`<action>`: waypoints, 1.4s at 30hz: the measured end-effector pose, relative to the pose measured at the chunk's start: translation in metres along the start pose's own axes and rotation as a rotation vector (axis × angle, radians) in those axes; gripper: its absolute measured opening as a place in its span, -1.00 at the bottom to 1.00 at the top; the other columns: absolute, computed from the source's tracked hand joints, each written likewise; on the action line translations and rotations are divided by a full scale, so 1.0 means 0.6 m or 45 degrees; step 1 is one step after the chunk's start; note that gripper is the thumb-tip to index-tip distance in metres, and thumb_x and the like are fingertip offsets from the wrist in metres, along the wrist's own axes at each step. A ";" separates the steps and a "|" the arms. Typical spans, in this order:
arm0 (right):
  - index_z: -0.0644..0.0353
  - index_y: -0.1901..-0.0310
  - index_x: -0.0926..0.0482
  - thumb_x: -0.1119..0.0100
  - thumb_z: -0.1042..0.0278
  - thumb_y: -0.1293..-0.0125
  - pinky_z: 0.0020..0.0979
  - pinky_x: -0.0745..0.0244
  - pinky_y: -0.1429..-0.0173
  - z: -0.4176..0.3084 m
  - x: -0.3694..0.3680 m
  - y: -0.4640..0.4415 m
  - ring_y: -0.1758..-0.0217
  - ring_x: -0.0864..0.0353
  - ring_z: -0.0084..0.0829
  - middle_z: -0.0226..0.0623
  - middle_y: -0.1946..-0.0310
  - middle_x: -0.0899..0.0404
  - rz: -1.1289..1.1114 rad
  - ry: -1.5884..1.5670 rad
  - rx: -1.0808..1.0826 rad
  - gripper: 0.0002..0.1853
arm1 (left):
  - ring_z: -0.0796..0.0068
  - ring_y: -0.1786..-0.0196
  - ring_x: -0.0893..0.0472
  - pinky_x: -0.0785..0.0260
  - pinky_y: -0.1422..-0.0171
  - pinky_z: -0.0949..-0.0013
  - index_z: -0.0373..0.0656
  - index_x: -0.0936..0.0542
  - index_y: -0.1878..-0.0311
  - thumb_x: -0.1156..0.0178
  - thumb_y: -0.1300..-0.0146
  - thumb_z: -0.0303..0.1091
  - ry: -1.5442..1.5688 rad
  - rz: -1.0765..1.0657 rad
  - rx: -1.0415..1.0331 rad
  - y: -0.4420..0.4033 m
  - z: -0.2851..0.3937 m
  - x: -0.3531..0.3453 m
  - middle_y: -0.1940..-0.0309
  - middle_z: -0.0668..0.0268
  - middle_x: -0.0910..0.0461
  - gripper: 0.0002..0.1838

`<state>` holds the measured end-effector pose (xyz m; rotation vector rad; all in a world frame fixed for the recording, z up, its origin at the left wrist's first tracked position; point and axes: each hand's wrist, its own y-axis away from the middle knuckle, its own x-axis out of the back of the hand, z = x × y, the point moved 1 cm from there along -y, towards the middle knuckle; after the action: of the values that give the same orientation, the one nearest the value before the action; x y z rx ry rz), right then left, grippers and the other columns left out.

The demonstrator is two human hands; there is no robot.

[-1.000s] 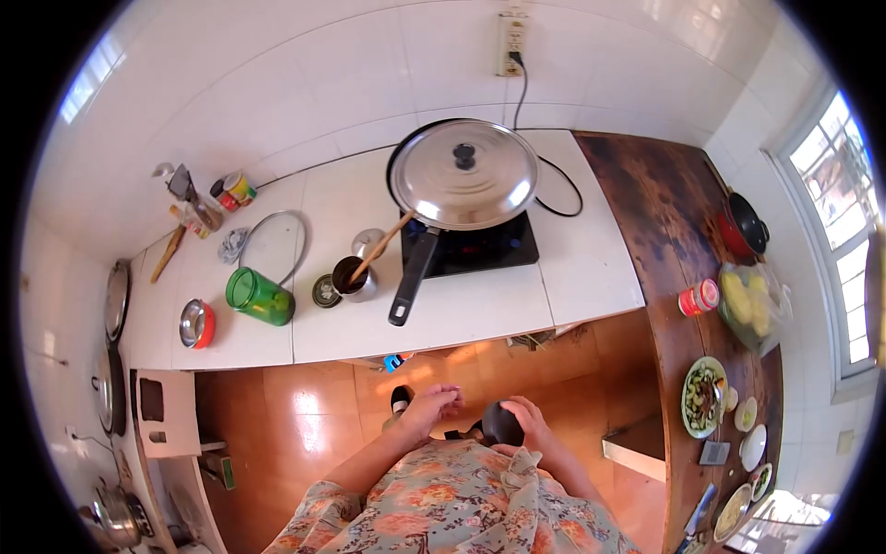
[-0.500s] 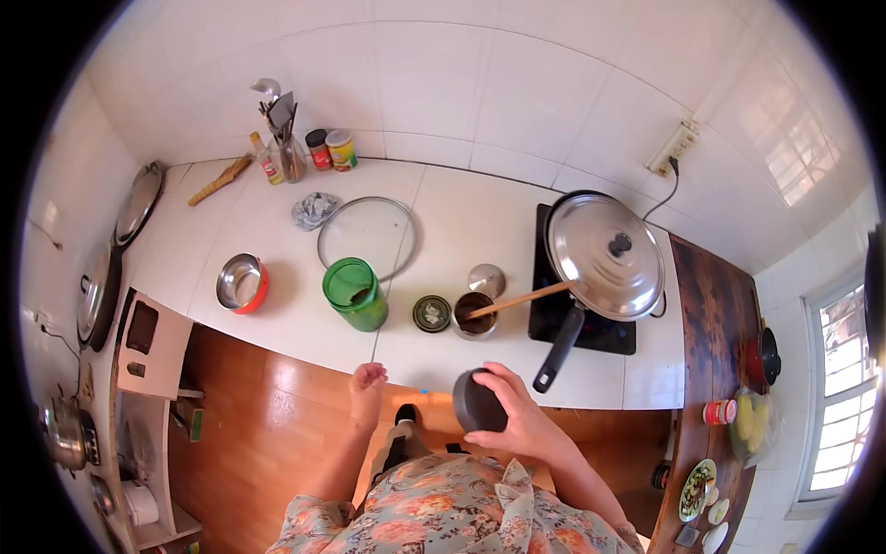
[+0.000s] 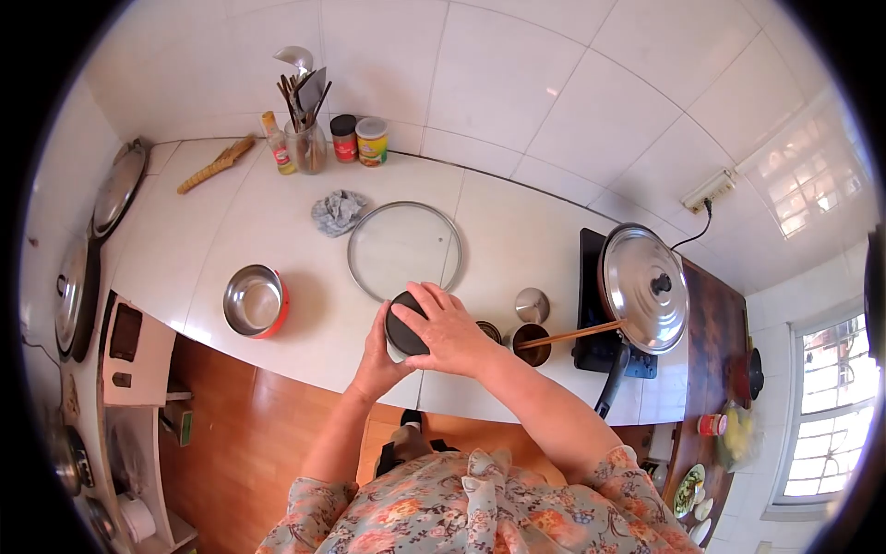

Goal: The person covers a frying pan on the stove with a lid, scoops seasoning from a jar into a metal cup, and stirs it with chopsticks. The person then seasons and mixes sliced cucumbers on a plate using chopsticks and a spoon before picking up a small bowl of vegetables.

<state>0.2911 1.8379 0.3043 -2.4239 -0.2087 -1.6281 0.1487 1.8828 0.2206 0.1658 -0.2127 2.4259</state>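
A round black lid [image 3: 404, 325] sits where the green jar stands, over its top. My right hand [image 3: 449, 331] is closed over the lid, its fingers across the top and edge. On the near left side my left hand [image 3: 377, 366] is curled around the jar, which is almost wholly hidden under the lid and hands. Just right of my right hand lies a small round dark lid [image 3: 489, 331], partly covered. Beside it a metal cup [image 3: 528, 345] holds wooden chopsticks [image 3: 580, 334], which lean toward the pan. A small metal lid [image 3: 532, 304] lies behind the cup.
A glass lid [image 3: 404, 247] lies flat behind my hands, near a crumpled cloth [image 3: 339, 213]. A red-sided metal bowl [image 3: 255, 303] stands left. A covered pan [image 3: 644, 288] sits on the black cooktop [image 3: 591, 263] at right, its handle [image 3: 613, 380] over the counter's front edge.
My right hand has brought the black lid left and onto the green jar. My left hand has come up and closed around the jar. The view has shifted.
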 end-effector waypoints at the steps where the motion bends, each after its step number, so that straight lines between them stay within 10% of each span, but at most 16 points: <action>1: 0.05 -0.12 -0.26 -0.37 0.17 0.20 -0.04 -0.14 -0.20 -0.003 0.005 -0.008 -0.29 -0.01 0.00 -0.03 -0.24 -0.03 -0.070 0.001 -0.021 -0.23 | 0.15 -0.26 -0.20 -0.11 -0.30 0.26 -0.21 0.03 -0.29 -0.41 0.25 -0.47 -0.033 0.044 0.028 0.002 -0.004 -0.003 -0.21 0.04 -0.15 0.04; 16: 0.17 -0.02 -0.36 -0.39 -0.04 0.33 -0.07 -0.14 -0.12 -0.023 -0.027 0.015 -0.19 -0.11 0.00 0.03 -0.15 -0.12 0.357 0.064 -0.345 -0.19 | 0.30 -0.24 -0.20 -0.15 -0.26 0.28 -0.17 0.04 -0.31 -0.28 0.05 -0.56 0.332 -0.005 0.033 0.001 -0.008 -0.030 -0.23 0.17 -0.10 -0.10; 22: 0.21 0.02 -0.37 -0.25 0.25 -0.01 -0.23 -0.29 -0.10 0.001 0.023 0.096 -0.11 -0.31 -0.21 -0.07 -0.09 -0.21 0.745 -0.286 -0.374 -0.51 | 0.28 -0.25 -0.18 -0.05 -0.30 0.25 -0.20 0.06 -0.31 -0.33 0.12 -0.56 0.042 0.048 -0.010 -0.021 -0.059 -0.035 -0.23 0.13 -0.10 -0.04; 26: 0.23 0.16 -0.37 -0.13 0.47 -0.11 -0.50 -0.41 0.25 0.104 -0.065 0.252 0.26 -0.51 -0.46 -0.22 0.33 -0.44 1.230 -1.068 -1.064 -0.75 | 0.32 -0.23 -0.20 -0.05 -0.30 0.30 -0.20 0.05 -0.30 -0.29 0.13 -0.64 -0.029 0.144 -0.057 -0.015 -0.051 -0.038 -0.21 0.16 -0.11 -0.06; 31: 0.29 0.15 -0.36 -0.11 0.44 -0.15 -0.50 -0.38 0.10 0.127 -0.112 0.337 0.17 -0.47 -0.51 -0.28 0.27 -0.46 1.427 -1.116 -1.505 -0.75 | 0.32 -0.24 -0.19 -0.05 -0.30 0.30 -0.21 0.06 -0.30 -0.27 0.11 -0.64 -0.020 0.190 -0.040 -0.026 -0.036 -0.058 -0.23 0.15 -0.08 -0.08; 42: 0.28 0.08 -0.43 -0.15 0.45 -0.15 -0.51 -0.27 -0.09 0.224 -0.083 0.306 0.06 -0.46 -0.54 -0.34 0.18 -0.50 1.746 -1.722 -1.396 -0.71 | 0.30 -0.22 -0.19 -0.04 -0.29 0.31 -0.21 0.04 -0.30 -0.23 0.04 -0.57 -0.025 0.229 0.093 -0.052 0.006 -0.076 -0.19 0.15 -0.12 -0.15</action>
<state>0.4355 1.6948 0.1914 -2.4529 1.9806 0.7482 0.2037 1.8766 0.2198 0.2110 -0.1532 2.6137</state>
